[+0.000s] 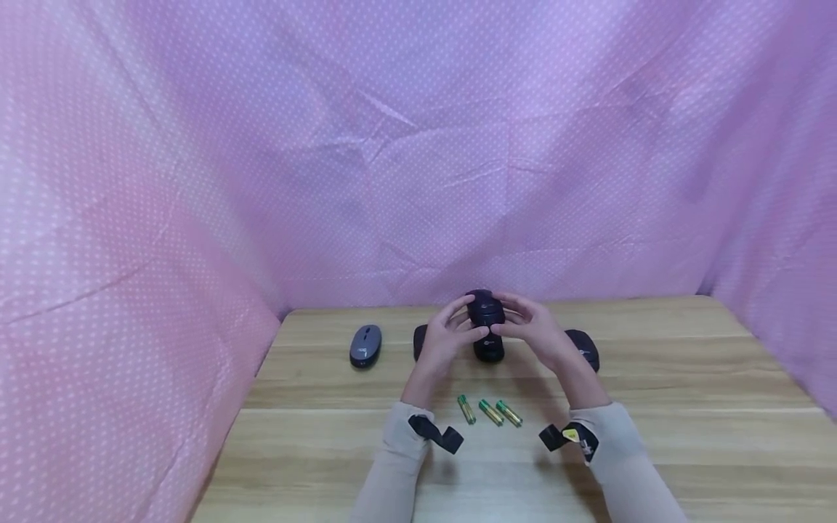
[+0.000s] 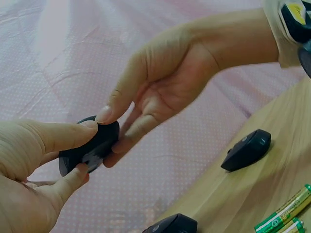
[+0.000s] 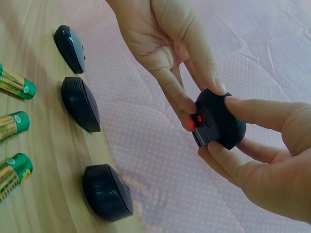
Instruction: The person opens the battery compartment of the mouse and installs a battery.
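Observation:
Both hands hold a black computer mouse [image 1: 484,299] raised above the back of the table. My left hand [image 1: 446,340] pinches one side between thumb and fingers. On the opposite side, my right hand [image 1: 538,333] grips it with thumb and fingertips. A red light glows on the underside of the held mouse [image 3: 221,119] in the right wrist view, close to the left hand's fingertips. Below it in the head view, a second black mouse [image 1: 489,349] lies on the table. Three green and gold batteries [image 1: 491,412] lie nearer the front, between the forearms.
On the wooden table [image 1: 294,450] a grey mouse [image 1: 365,344] lies to the left. Another black mouse [image 1: 419,340] is partly hidden by the left hand, and one more black mouse [image 1: 584,347] lies beyond the right wrist. A pink dotted cloth [image 1: 418,181] hangs behind.

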A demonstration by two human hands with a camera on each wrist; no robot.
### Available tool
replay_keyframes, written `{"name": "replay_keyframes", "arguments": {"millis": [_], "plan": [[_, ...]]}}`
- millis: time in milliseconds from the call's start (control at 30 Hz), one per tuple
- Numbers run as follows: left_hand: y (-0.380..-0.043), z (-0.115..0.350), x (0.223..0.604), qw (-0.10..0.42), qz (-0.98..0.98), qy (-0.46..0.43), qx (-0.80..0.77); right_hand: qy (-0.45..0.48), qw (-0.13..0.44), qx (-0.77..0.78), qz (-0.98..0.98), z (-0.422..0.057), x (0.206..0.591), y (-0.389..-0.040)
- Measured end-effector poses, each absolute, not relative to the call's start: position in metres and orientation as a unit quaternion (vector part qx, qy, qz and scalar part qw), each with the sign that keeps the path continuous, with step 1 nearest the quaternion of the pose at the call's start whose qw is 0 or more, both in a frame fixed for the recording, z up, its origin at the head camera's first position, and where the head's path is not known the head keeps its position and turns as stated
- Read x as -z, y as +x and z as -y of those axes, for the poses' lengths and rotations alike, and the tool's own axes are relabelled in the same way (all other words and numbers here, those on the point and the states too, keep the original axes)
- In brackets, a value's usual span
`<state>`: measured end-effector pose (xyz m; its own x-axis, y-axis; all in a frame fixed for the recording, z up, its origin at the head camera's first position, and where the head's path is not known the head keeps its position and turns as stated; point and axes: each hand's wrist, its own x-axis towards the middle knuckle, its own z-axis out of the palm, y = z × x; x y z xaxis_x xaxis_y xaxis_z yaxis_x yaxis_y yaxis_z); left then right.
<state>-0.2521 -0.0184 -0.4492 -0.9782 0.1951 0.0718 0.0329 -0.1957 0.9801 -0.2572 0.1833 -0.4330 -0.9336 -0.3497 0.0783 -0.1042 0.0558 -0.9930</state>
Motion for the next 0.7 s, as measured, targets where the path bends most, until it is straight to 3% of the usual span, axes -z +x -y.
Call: {"name": "replay_keyframes", "arguments": {"millis": [700], "plan": [[-0.251, -0.007, 0.471, -0.032, -0.757, 0.152, -0.635, -0.213, 0.056, 0.565, -0.795, -0.212, 0.436, -0.252]]}}
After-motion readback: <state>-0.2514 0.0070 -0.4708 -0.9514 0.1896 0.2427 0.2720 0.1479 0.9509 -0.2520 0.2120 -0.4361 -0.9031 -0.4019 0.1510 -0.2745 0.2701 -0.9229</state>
